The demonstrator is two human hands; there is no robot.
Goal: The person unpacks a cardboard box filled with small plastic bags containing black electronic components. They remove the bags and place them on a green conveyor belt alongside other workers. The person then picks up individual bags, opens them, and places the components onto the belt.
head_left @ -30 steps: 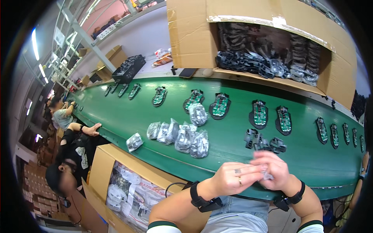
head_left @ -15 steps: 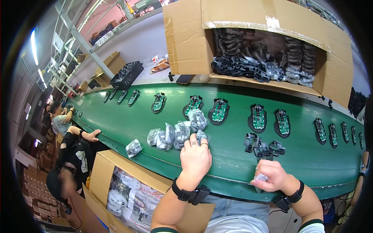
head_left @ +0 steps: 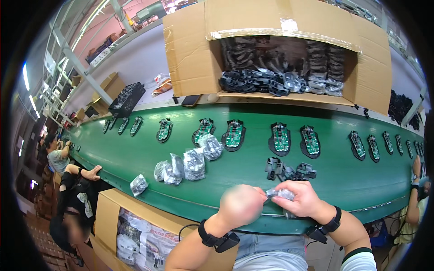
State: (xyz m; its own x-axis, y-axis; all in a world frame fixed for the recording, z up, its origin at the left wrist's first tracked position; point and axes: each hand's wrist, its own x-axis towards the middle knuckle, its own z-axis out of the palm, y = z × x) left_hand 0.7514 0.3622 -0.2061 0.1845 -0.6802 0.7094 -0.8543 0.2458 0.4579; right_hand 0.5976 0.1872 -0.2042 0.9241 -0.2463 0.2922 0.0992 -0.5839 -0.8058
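My left hand (head_left: 242, 205) and my right hand (head_left: 302, 198) meet over the belt's near edge. A small clear plastic bag (head_left: 281, 194) is gripped between them; its contents are hard to make out. The left fingertips pinch one end, though that hand is partly blurred. More crumpled plastic shows under the right hand. Just beyond lie several loose dark grey plastic parts (head_left: 289, 170). To the left sits a group of bagged parts (head_left: 194, 163), and a single bagged part (head_left: 139, 184) lies apart from it, nearer the belt's edge.
Along the green belt (head_left: 253, 180) runs a row of black mouse-shaped bases with green circuit boards (head_left: 280, 139). An open carton (head_left: 190, 58) of dark parts stands behind. Below left is another carton (head_left: 107, 217) holding bagged items. A co-worker's hand (head_left: 93, 173) rests on the belt's edge.
My left hand has left the bagged group and come right to meet my right hand. The bag it was touching there is gone from the group. The whole view has shifted.
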